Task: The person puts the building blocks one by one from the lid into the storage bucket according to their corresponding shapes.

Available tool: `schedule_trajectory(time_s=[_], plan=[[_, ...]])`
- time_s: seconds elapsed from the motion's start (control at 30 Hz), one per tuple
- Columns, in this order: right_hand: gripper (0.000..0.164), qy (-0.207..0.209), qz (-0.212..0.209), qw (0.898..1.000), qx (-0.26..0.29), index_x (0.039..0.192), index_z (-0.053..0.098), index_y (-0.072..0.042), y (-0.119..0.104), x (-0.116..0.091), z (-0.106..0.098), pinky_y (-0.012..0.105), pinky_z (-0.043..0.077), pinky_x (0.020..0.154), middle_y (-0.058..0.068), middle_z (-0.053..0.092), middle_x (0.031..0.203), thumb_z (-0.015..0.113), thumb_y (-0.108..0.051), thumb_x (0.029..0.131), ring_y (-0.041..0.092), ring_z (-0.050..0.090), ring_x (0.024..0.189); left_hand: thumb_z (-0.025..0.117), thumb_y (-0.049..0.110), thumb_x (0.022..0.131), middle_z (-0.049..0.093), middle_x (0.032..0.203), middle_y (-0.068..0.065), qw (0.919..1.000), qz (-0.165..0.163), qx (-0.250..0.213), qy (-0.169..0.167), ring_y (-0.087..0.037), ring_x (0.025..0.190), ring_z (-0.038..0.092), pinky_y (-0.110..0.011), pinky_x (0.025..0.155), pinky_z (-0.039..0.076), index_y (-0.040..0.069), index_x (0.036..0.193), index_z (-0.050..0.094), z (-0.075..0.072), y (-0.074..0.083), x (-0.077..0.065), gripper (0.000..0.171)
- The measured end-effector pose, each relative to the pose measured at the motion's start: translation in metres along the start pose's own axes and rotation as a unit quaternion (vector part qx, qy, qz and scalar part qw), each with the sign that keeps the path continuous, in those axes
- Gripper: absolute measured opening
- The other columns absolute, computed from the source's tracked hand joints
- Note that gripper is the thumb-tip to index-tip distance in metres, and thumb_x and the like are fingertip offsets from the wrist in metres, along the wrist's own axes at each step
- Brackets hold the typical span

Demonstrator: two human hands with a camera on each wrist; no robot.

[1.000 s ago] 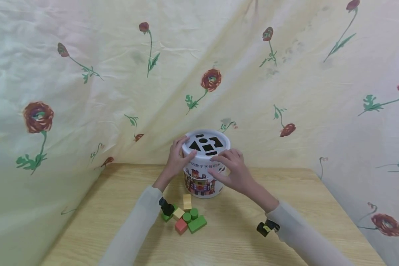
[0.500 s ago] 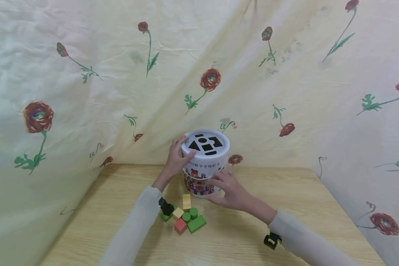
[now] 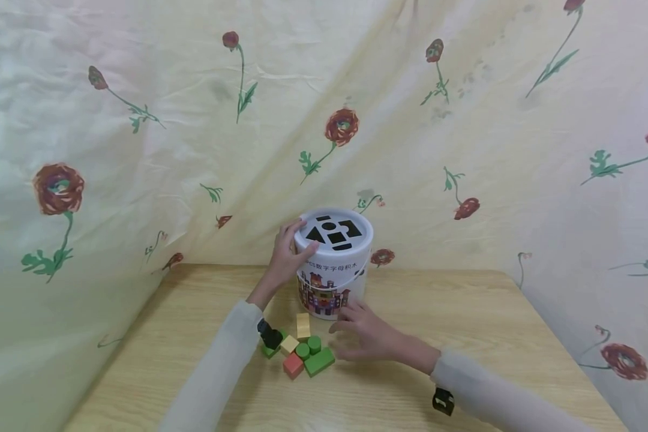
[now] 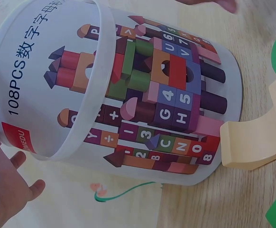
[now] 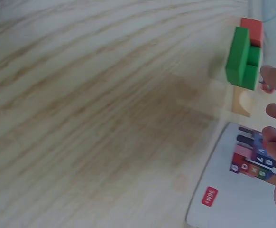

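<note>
A white toy-block bucket (image 3: 324, 303) stands upright, its lid (image 3: 351, 242) cut with shaped holes. My left hand (image 3: 287, 257) holds its upper left rim, thumb in front and fingers farther back. Right of the block cluster, my right hand (image 3: 369, 333) hovers with fingers loosely bent, holding nothing. Nearest to it is a green rectangular block (image 3: 319, 362). Beside that sit two green cylinders (image 3: 314, 344), a red block (image 3: 293, 365) and a small pale wooden block (image 3: 289, 345). A pale wooden arch block (image 4: 254, 140) is close to the bucket's base in the left wrist view.
Another green block (image 3: 270, 350) lies partly behind the left wrist's black camera (image 3: 270, 336). The wooden table (image 3: 443, 312) extends to both sides. A flowered cloth (image 3: 410, 150) hangs behind the bucket and along the sides.
My right hand has come down from beside the bucket's lid, past its front, to the right of the blocks. My left hand keeps its place on the rim. The blocks have not moved.
</note>
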State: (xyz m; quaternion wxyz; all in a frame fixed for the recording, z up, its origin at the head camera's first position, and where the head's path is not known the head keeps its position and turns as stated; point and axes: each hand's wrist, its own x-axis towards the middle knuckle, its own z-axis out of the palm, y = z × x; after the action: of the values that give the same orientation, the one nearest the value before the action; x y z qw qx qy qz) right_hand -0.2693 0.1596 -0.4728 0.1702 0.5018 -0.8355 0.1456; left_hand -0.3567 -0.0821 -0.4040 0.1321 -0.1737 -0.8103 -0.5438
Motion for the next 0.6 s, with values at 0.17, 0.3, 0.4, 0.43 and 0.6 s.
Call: schedule_trajectory(time_s=[0.17, 0.3, 0.4, 0.43, 0.6], plan=[[0.039, -0.069, 0.032, 0.997, 0.011, 0.109, 0.076, -0.017, -0.001, -0.002, 0.005, 0.034, 0.045, 0.094, -0.004, 0.063, 0.104, 0.086, -0.038, 0.077, 0.012, 0.048, 0.101, 0.067, 0.054, 0.090, 0.030, 0.160, -0.002, 1.0000, -0.001, 0.002, 0.001, -0.029, 0.144, 0.031, -0.062, 0.111, 0.043, 0.026, 0.154, 0.042, 0.000, 0.000, 0.000, 0.074], [0.041, -0.094, 0.032, 0.995, 0.004, 0.111, 0.076, -0.017, -0.001, -0.002, 0.010, 0.034, 0.044, 0.095, -0.004, 0.062, 0.104, 0.084, -0.040, 0.078, 0.011, 0.047, 0.101, 0.066, 0.054, 0.090, 0.031, 0.159, -0.002, 1.0000, 0.000, 0.005, 0.003, -0.029, 0.143, 0.030, -0.062, 0.112, 0.042, 0.025, 0.154, 0.042, 0.000, -0.001, 0.001, 0.074], [0.041, -0.104, 0.028, 0.994, -0.004, 0.111, 0.075, -0.018, -0.001, -0.002, 0.014, 0.033, 0.043, 0.094, -0.005, 0.060, 0.103, 0.084, -0.042, 0.078, 0.010, 0.045, 0.100, 0.067, 0.055, 0.090, 0.031, 0.159, -0.003, 1.0000, 0.001, 0.004, 0.004, -0.029, 0.143, 0.031, -0.062, 0.112, 0.042, 0.024, 0.153, 0.043, 0.000, -0.003, 0.002, 0.074], [0.041, -0.107, 0.029, 0.994, -0.004, 0.111, 0.075, -0.018, -0.001, -0.002, 0.015, 0.032, 0.043, 0.094, -0.005, 0.059, 0.102, 0.084, -0.042, 0.079, 0.010, 0.044, 0.100, 0.067, 0.055, 0.090, 0.031, 0.160, -0.003, 1.0000, 0.002, 0.003, 0.003, -0.030, 0.143, 0.031, -0.062, 0.112, 0.042, 0.024, 0.154, 0.043, 0.001, -0.003, 0.002, 0.074], [0.039, -0.111, 0.022, 0.994, -0.005, 0.110, 0.076, -0.019, -0.002, -0.001, 0.021, 0.032, 0.041, 0.094, -0.005, 0.059, 0.100, 0.083, -0.041, 0.079, 0.010, 0.044, 0.099, 0.067, 0.055, 0.090, 0.030, 0.160, -0.003, 1.0000, 0.005, 0.005, 0.003, -0.029, 0.144, 0.030, -0.062, 0.112, 0.041, 0.024, 0.154, 0.043, 0.001, -0.003, 0.002, 0.075]])
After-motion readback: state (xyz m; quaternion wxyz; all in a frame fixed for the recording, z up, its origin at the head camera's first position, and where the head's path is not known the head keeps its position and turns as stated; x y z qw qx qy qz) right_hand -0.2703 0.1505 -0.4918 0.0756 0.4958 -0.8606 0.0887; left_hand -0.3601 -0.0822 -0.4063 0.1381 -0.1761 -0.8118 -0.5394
